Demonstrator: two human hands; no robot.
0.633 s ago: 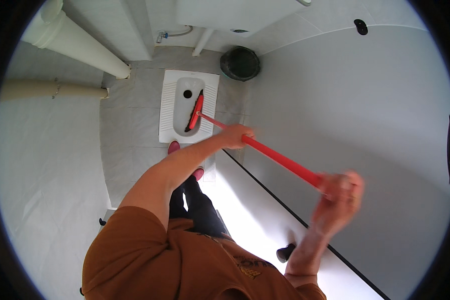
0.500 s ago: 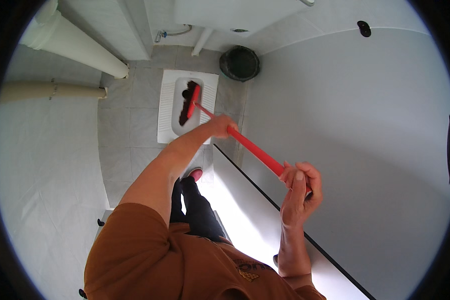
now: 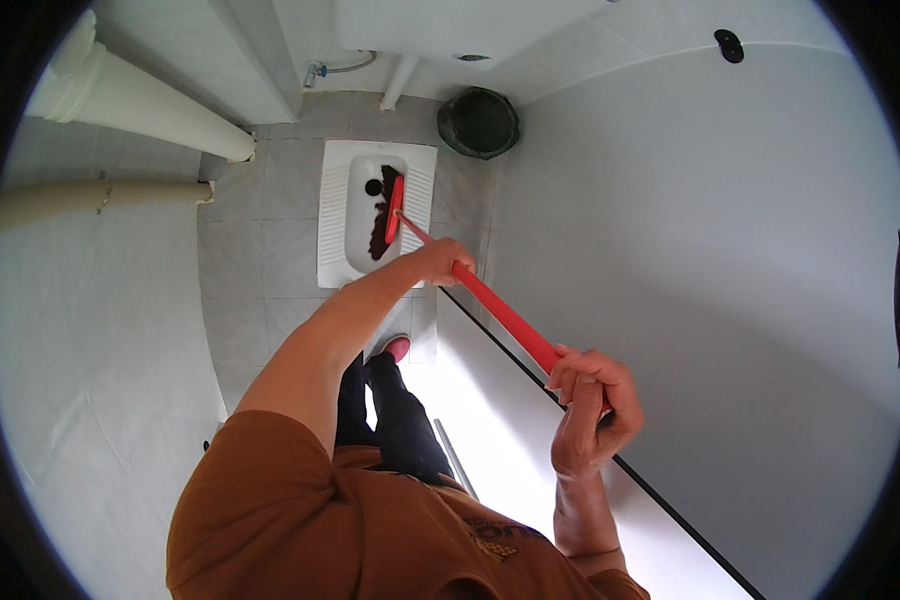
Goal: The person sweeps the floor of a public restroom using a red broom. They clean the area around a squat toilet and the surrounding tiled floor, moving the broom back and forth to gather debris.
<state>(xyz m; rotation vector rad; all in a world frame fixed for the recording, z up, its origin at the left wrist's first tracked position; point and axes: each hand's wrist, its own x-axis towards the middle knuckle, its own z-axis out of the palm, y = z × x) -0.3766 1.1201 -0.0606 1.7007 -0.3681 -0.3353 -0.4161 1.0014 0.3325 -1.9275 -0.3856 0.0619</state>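
A red broom (image 3: pixel 505 320) with dark bristles slants across the view, its head lying in the basin of a white squat toilet (image 3: pixel 332 215). The bristles rest along the right side of the basin, just right of the dark drain hole (image 3: pixel 374 187). My left hand (image 3: pixel 444 262) is wrapped round the handle's lower part, near the toilet's front right corner. Higher up, my right hand (image 3: pixel 598 402) curls around the handle's top end, which its fingers partly hide.
A black bucket-like bin (image 3: pixel 479 123) stands in the far right corner. Two thick pipes (image 3: pixel 150 90) run along the left wall. A grey partition (image 3: pixel 690 250) flanks me on the right, and a white tank (image 3: pixel 460 25) hangs at the back. Grey tiles (image 3: pixel 232 255) cover the floor.
The broom head has shifted right in the basin and turned more in line with its length, uncovering the drain hole. My right hand has come slightly nearer and to the left.
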